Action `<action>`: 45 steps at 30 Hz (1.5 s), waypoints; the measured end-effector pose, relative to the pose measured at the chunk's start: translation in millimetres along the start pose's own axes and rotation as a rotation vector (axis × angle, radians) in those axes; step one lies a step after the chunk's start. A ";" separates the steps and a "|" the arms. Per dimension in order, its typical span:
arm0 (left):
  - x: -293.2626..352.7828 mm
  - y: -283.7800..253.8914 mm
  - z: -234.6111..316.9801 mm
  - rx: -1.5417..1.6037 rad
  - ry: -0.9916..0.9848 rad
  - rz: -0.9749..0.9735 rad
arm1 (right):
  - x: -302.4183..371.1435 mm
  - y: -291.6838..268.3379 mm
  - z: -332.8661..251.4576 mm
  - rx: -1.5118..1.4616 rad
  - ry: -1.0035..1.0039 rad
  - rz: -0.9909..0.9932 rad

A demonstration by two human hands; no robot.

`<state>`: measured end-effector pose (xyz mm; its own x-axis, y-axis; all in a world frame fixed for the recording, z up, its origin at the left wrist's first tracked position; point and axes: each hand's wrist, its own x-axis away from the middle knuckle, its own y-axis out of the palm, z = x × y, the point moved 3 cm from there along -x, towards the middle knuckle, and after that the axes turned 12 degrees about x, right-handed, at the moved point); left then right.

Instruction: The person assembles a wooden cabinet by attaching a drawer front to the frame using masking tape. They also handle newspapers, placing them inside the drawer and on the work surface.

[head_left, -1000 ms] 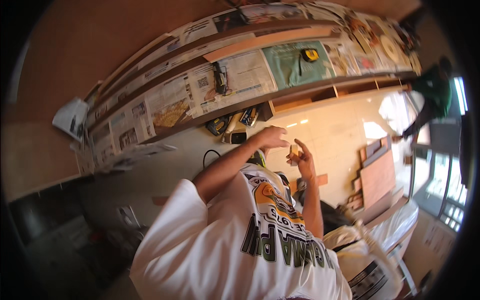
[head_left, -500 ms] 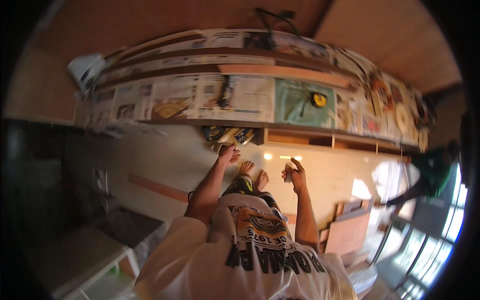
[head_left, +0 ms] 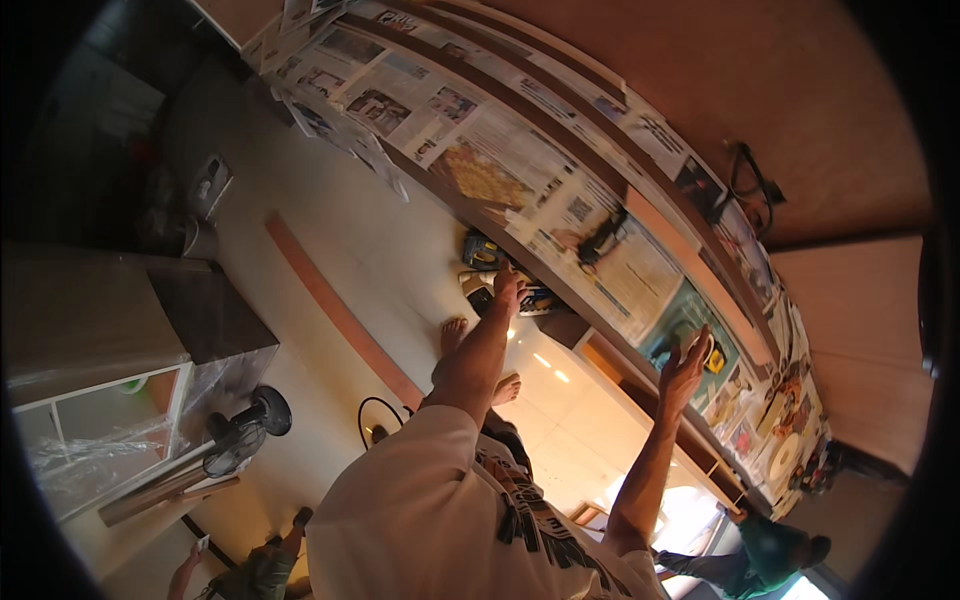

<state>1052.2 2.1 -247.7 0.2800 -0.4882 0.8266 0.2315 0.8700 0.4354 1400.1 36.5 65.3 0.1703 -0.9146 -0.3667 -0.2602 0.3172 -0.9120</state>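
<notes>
My left hand [head_left: 509, 287] is over the floor at the bench's near edge, beside a bag of tools [head_left: 484, 254]. Its fingers are small and blurred against the tools, so I cannot tell their grip. Reaching over the bench edge, my right hand [head_left: 682, 376] has curled fingers around a small pale thing too unclear to name. Just beyond those fingers a yellow and black tape measure [head_left: 715, 360] lies on a green sheet [head_left: 688, 312]. Newspaper [head_left: 490, 140] covers the long bench, and a dark tool [head_left: 603, 238] lies on it.
Long wooden strips [head_left: 690, 245] run along the bench. A reddish strip [head_left: 325, 295] lies on the floor. To the left stand a black fan [head_left: 262, 412] and a plastic-wrapped cabinet [head_left: 100, 330]. One person in green [head_left: 775, 555] is at lower right, another person [head_left: 255, 572] at lower left.
My view has turned, so the bench now slants down to the right. My right hand has moved from above the floor to the bench, near the tape measure. My left hand remains near the tool bag.
</notes>
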 end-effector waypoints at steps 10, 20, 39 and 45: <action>-50.8 16.7 50.5 0.445 0.015 -0.069 | 28.1 71.4 -147.3 0.188 0.050 0.046; -54.3 9.4 49.6 0.471 -0.075 -0.128 | 59.5 100.1 -211.5 0.276 0.072 -0.168; 31.9 -156.4 60.7 0.250 0.045 -0.041 | 188.5 53.0 -178.3 0.307 0.022 -0.365; 65.6 -240.8 94.5 0.089 0.055 0.103 | 246.4 34.0 -176.1 0.214 -0.106 -0.369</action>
<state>926.7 -232.9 -264.7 0.3494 -0.3966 0.8489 0.1163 0.9174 0.3807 1265.8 -222.2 -23.6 0.3145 -0.9491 -0.0154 0.0377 0.0287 -0.9989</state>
